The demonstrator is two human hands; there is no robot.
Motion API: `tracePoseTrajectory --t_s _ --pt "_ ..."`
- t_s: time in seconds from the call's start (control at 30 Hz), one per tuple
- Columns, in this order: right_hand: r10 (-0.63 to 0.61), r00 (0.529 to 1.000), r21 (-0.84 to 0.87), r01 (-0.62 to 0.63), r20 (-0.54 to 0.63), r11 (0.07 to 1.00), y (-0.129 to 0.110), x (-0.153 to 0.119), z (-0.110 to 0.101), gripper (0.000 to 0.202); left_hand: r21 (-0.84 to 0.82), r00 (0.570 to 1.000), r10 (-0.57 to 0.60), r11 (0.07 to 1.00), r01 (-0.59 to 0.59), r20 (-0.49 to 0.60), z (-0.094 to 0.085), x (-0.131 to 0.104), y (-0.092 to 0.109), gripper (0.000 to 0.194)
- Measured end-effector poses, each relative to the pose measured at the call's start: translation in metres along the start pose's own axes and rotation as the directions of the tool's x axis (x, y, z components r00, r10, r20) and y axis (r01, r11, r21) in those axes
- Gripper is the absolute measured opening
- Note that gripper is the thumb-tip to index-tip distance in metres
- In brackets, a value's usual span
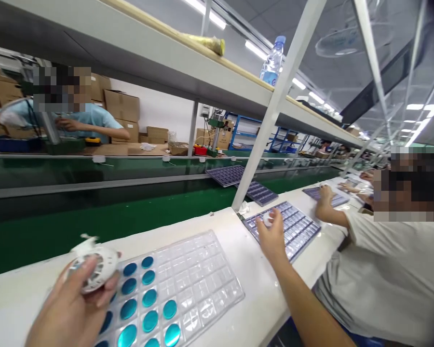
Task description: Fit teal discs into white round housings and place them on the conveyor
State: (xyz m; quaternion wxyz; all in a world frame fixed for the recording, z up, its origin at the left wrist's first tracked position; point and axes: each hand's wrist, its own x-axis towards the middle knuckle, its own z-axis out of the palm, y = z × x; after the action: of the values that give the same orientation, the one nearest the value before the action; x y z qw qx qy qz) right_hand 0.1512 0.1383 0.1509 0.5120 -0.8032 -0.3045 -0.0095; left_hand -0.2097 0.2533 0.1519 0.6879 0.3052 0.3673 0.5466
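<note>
Left hand: left hand (67, 308) at lower left of the view, fingers curled around a round white plastic part (94, 266); thumb lies across the part's face.
White part: round white plastic part is disc-shaped with a ribbed or slotted face and a small tab sticking out at its upper left; held just above the near-left corner of the clear blister tray (198, 274).
Right hand: right hand (272, 236) stretched forward to the right, fingers closed on a small white piece (267, 219) over the near-left end of the grey-blue tray (296, 231).
Clear blister tray: lies flat on the white workbench (246, 308) between the two hands; a grid of square pockets.
Tray fill: blue discs (150, 320) sit in the pockets of the left columns; the pockets to the right show no discs.
Grey-blue tray: flat on the workbench, to the right of the clear tray, apart from it; contents of its pockets too small to tell.
Conveyor: green belt (94, 226) runs behind the workbench; two more dark trays (238, 180) rest on it, just behind the slanted white post (275, 111).
Neighbour: a person in a white shirt (390, 270) sits at the right, one hand on a further tray.
Opposite side: a person in a light blue shirt (94, 118) works across the belt.
Upper shelf: a water bottle (274, 60) stands on it.
</note>
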Motion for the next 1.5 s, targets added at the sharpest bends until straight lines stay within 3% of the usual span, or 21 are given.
tracePoseTrajectory --t_s 0.1,0.23,0.3,0.4,0.53,0.57,0.63,0.7,0.73,0.83,0.93,1.0,1.2,1.27,1.37,1.43,1.5 --pt "0.129 0.982 -0.155 -0.15 -0.138 0.976 0.038 0.046 -0.024 0.074 -0.131 0.99 -0.039 0.991 0.022 -0.133 -0.006 0.018 0.003 0.015" --pt "0.221 0.972 -0.242 -0.235 -0.084 0.941 0.056 0.075 -0.03 0.048 -0.19 0.987 -0.116 0.977 0.093 -0.112 0.005 0.015 0.007 0.029" --pt "0.239 0.969 -0.254 -0.246 -0.06 0.935 0.053 0.075 -0.029 0.055 -0.163 0.984 -0.105 0.983 0.081 -0.144 0.011 0.012 0.005 0.034" --pt "0.205 0.979 -0.213 -0.2 0.004 0.956 0.036 0.053 -0.022 0.08 -0.091 0.986 -0.081 0.994 0.069 -0.145 0.015 0.006 0.002 0.031" --pt "0.03 0.964 0.004 -0.032 0.266 0.999 -0.014 -0.025 0.015 0.084 0.027 0.975 -0.198 0.98 0.196 0.097 0.025 -0.016 -0.005 0.026" --pt "-0.056 0.934 0.107 0.019 0.353 0.994 -0.03 -0.049 0.028 0.086 0.048 0.955 -0.246 0.969 0.241 0.169 0.029 -0.024 -0.007 0.028" --pt "-0.341 0.8 0.423 0.122 0.493 0.898 -0.063 -0.091 0.053 0.094 0.056 0.909 -0.31 0.95 0.307 0.279 0.038 -0.039 -0.014 0.033" --pt "-0.441 0.713 0.492 0.154 0.545 0.857 -0.09 -0.12 0.07 0.095 -0.007 0.901 -0.299 0.948 0.317 0.315 0.045 -0.048 -0.02 0.036" --pt "-0.45 0.694 0.482 0.168 0.562 0.86 -0.1 -0.128 0.075 0.093 -0.05 0.912 -0.272 0.952 0.301 0.306 0.046 -0.05 -0.022 0.036" --pt "-0.407 0.681 0.317 0.261 0.609 0.912 -0.108 -0.133 0.076 0.064 -0.128 0.954 -0.187 0.967 0.22 0.233 0.044 -0.046 -0.023 0.029" --pt "-0.323 0.6 0.041 0.434 0.732 0.9 -0.098 -0.131 0.068 0.017 -0.127 0.976 -0.145 0.978 0.166 0.163 0.04 -0.04 -0.02 0.024" --pt "-0.259 0.529 -0.059 0.511 0.808 0.858 -0.092 -0.135 0.066 0.01 -0.123 0.982 -0.139 0.98 0.155 0.127 0.038 -0.038 -0.019 0.024" --pt "-0.149 0.432 -0.147 0.58 0.89 0.801 -0.092 -0.156 0.073 0.019 -0.093 0.981 -0.149 0.983 0.161 0.123 0.037 -0.038 -0.023 0.029" --pt "-0.156 0.397 -0.113 0.575 0.904 0.81 -0.096 -0.15 0.07 0.016 -0.079 0.983 -0.14 0.986 0.15 0.119 0.037 -0.039 -0.023 0.031" --pt "-0.224 0.309 0.02 0.547 0.924 0.837 -0.104 -0.129 0.061 0.003 -0.044 0.988 -0.117 0.992 0.122 0.103 0.037 -0.041 -0.023 0.035" --pt "-0.293 0.282 0.178 0.37 0.914 0.912 -0.111 -0.114 0.056 0.008 -0.013 0.991 -0.09 0.996 0.092 0.098 0.037 -0.042 -0.023 0.039" --pt "-0.353 0.321 0.363 0.032 0.879 0.931 -0.117 -0.106 0.057 0.014 0.023 0.994 -0.062 0.998 0.06 0.094 0.037 -0.043 -0.023 0.041"
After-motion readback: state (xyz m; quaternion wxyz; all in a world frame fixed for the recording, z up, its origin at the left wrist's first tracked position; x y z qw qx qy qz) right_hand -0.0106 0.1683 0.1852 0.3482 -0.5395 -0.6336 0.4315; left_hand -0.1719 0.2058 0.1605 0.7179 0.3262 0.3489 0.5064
